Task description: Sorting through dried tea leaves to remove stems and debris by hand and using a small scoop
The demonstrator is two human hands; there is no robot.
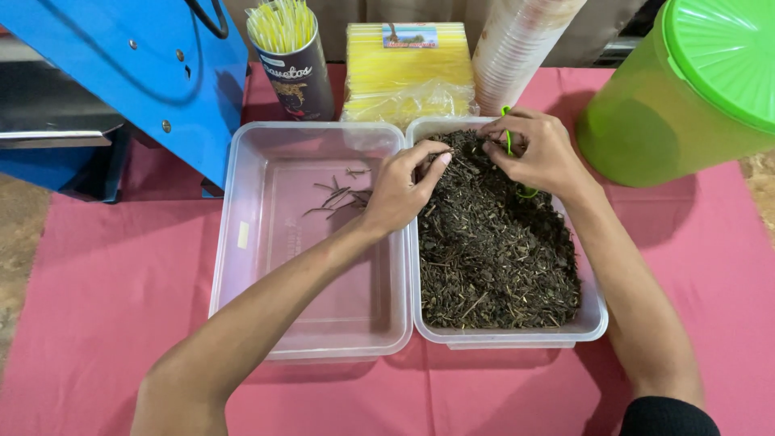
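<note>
1. While we look down from the head camera, we see two clear plastic tubs side by side on a pink tablecloth, and we place everything else relative to the right-hand tub.
2. That right-hand tub is filled nearly to its rim with dark dried leaves and stems.
3. Our left hand reaches across the tub's left wall, fingers bent and thumb and forefinger pinched together on a bit of the dried material at the far left of the heap.
4. Our right hand rests on the far end of the heap, fingertips drawn together around a thin green plastic tool; a green piece also shows below the hand, and we cannot tell the tool's full shape.
5. Touching the tub's left wall stands the left-hand tub, almost bare, with a few thin dark twigs lying at its far end, just beside our left hand.
6. Beyond the tub lies a pack of yellow straws, with a dark cup of yellow straws to its left and a stack of clear cups to its right.
7. Right of the tub stands a large green container with a green lid.
8. Far left of the tub rises a blue metal machine.
</note>
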